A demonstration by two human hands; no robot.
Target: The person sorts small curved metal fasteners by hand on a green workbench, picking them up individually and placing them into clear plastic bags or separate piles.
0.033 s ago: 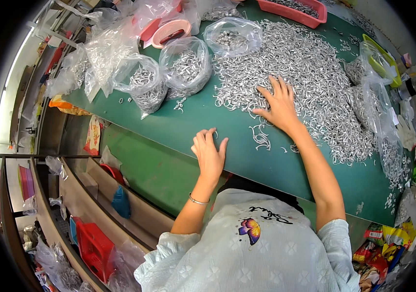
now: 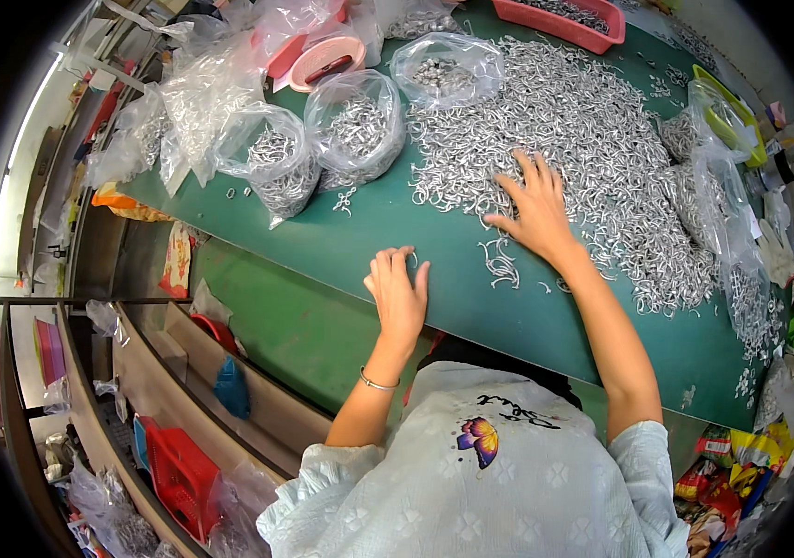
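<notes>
A wide heap of small curved silver metal hooks (image 2: 564, 121) covers much of the green tabletop (image 2: 323, 244). My right hand (image 2: 538, 212) lies palm down on the heap's near left edge, fingers spread and nothing gripped. Just below it, a few loose hooks (image 2: 501, 264) sit apart from the heap. My left hand (image 2: 399, 296) rests at the table's front edge, fingers loosely bent and thumb apart. A small metal piece (image 2: 414, 261) shows beside its index fingertip; whether they touch, I cannot tell. Its palm is hidden.
Clear bags of metal pieces, including one bag (image 2: 355, 126), stand at the back left. Behind them lies a pink basket (image 2: 327, 63). A pink tray (image 2: 560, 20) is at the far edge, a yellow-green basket (image 2: 730, 116) at right. Shelving (image 2: 183, 381) holds a red basket (image 2: 178, 479).
</notes>
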